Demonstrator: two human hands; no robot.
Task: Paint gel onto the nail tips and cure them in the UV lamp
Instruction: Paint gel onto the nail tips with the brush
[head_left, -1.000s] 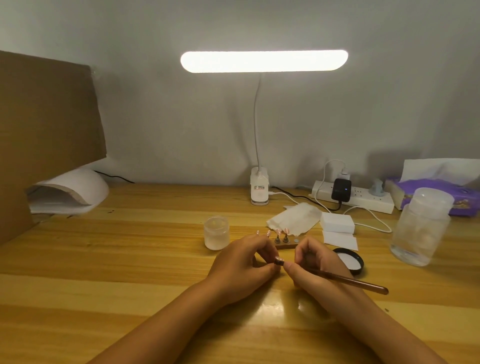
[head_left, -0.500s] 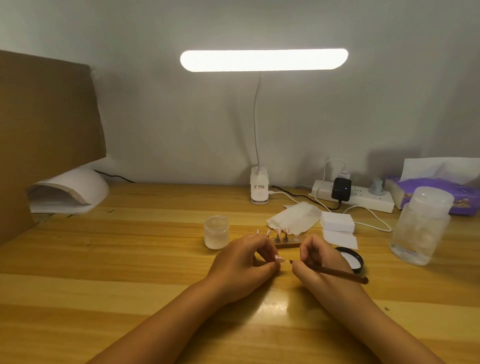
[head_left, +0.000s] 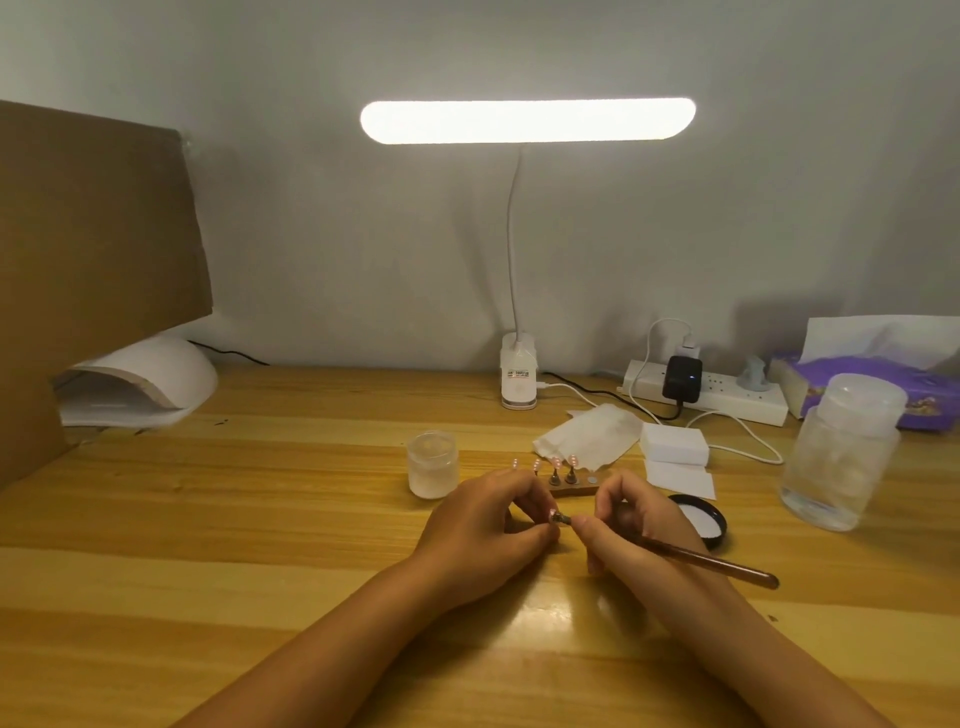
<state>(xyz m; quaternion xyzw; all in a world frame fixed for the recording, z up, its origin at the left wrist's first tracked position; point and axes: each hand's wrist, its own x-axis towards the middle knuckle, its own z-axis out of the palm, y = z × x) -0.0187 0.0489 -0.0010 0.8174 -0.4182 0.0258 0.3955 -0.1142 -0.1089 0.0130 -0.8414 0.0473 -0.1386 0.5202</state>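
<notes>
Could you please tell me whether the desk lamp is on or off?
On: the desk lamp has its long bar glowing bright white.

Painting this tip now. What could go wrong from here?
1. The left hand pinches the nail tip right where the brush in the right hand meets it; gel could smear onto the skin.
2. The standing tips on the holder sit just behind both hands; a knuckle might knock them.
</notes>
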